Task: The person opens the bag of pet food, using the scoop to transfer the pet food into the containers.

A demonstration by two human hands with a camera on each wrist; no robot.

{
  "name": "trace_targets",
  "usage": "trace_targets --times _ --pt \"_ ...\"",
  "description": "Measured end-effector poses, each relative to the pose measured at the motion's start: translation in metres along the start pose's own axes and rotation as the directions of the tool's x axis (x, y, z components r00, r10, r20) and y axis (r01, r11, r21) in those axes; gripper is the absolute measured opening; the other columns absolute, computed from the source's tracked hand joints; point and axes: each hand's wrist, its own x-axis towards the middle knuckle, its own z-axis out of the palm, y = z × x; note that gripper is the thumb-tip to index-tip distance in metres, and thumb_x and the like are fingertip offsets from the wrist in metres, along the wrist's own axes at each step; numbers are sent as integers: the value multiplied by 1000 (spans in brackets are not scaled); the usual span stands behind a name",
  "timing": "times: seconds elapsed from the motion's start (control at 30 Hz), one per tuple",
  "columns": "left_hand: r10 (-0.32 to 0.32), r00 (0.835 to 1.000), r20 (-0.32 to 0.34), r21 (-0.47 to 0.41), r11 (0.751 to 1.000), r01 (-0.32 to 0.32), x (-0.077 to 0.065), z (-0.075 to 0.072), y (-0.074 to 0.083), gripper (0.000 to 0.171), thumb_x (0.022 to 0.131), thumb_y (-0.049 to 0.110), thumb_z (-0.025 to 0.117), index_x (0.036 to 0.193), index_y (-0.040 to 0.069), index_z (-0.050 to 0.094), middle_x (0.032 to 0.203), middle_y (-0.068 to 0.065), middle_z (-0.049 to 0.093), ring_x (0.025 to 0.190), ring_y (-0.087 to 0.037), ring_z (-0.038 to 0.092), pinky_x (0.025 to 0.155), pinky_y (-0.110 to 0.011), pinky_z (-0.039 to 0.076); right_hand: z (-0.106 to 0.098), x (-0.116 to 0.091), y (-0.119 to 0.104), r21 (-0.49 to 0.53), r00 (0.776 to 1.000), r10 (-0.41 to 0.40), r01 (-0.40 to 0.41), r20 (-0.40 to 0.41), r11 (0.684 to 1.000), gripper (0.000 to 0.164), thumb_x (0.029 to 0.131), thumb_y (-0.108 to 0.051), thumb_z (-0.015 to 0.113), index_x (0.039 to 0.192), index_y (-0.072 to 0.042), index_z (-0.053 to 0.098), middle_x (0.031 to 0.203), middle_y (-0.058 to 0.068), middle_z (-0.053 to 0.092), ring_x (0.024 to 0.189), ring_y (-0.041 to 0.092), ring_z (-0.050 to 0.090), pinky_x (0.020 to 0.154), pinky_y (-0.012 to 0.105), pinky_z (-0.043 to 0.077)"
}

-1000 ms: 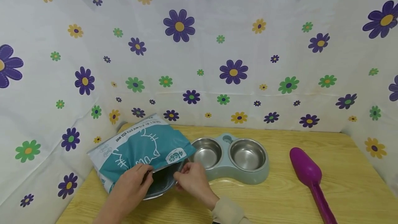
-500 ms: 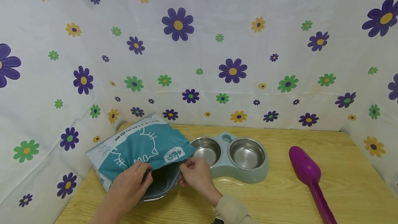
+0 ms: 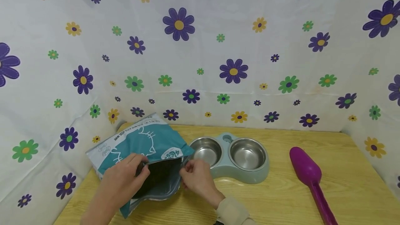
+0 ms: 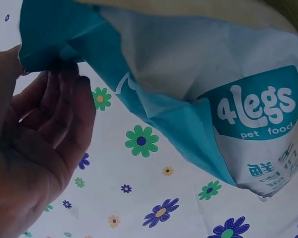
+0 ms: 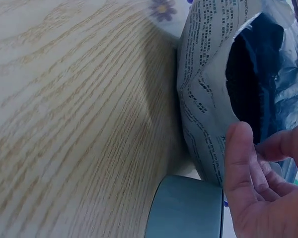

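Note:
A teal and white pet food bag (image 3: 134, 143) lies tilted on the left of the table, its mouth toward me. The mouth gapes, showing a grey lining (image 3: 170, 183) and a dark inside. My left hand (image 3: 120, 181) pinches the upper edge of the opening, and in the left wrist view its thumb and fingertips meet at the teal flap. At the opening's right corner my right hand (image 3: 198, 180) pinches the bag's edge between thumb and fingers. The right wrist view has that hand (image 5: 263, 183) beside the bag's printed side (image 5: 203, 94).
A pale blue-green double feeder (image 3: 228, 174) with two steel bowls (image 3: 248, 155) stands just right of the bag, close behind my right hand. Farther right lies a purple scoop (image 3: 307, 169) on the wooden table (image 3: 281, 200). Flowered cloth (image 3: 212, 55) hangs around the back and sides.
The bag's mouth has widened, and its lower edge has sagged toward me. My left hand has moved slightly up and left with the upper edge; my right hand has shifted slightly right.

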Motion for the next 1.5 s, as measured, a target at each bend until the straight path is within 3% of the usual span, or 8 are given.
trace_targets --times 0.3,0.6,0.7,0.8,0.97,1.07,1.27,1.5 --pt "81 996 45 44 996 -83 6 3 3 36 89 24 78 121 10 74 111 -5 70 95 -21 70 79 -43 61 -5 8 -5 40 992 10 -5 -127 999 16 96 -18 65 88 -4 67 61 2 67 55 31 71 47 26 52" --pt "33 981 191 33 999 -40 8 2 -6 44 99 19 67 138 2 63 135 -17 67 121 -37 66 96 -56 54 -7 15 -2 -92 981 -92 77 -170 993 7 85 -3 66 79 -6 62 62 1 65 48 5 57 49 23 45" --pt "39 983 177 -6 999 -38 10 1 -15 38 100 18 64 135 1 65 129 -17 71 114 -36 70 92 -55 56 -5 16 0 -196 968 -178 143 -176 970 11 85 -2 67 78 -7 61 61 -2 60 51 3 49 51 21 42" --pt "40 988 148 -68 997 -30 16 1 -27 34 102 16 62 133 2 67 101 -9 76 84 -18 71 77 -41 59 -3 17 1 -308 943 -283 220 -177 926 14 84 -2 69 76 -8 60 61 -2 57 54 2 43 53 19 39" --pt "68 996 59 -214 975 -54 24 12 -51 30 105 12 57 129 -1 70 57 10 47 47 0 35 51 -23 38 1 17 3 -405 902 -407 322 -142 856 16 82 2 69 76 -8 59 61 0 60 54 0 42 51 16 37" --pt "59 997 54 -266 963 -42 29 18 -65 30 106 14 56 127 -2 71 55 12 44 45 1 33 50 -23 36 4 17 3 -433 894 -430 341 -125 835 16 81 3 69 76 -7 59 61 1 61 54 0 43 51 14 36" --pt "-21 974 227 -274 958 84 31 22 -70 38 109 25 50 132 1 69 68 7 56 60 -3 48 63 -27 44 4 12 5 -457 908 -402 309 -120 834 17 80 4 69 75 -8 58 62 1 59 55 3 42 50 16 35" --pt "23 966 257 -285 957 53 17 33 -66 36 109 17 48 130 -5 68 70 8 59 62 1 49 64 -26 46 1 8 10 -510 906 -407 297 -116 807 19 76 3 71 70 -9 57 60 -1 57 55 5 43 53 18 35"
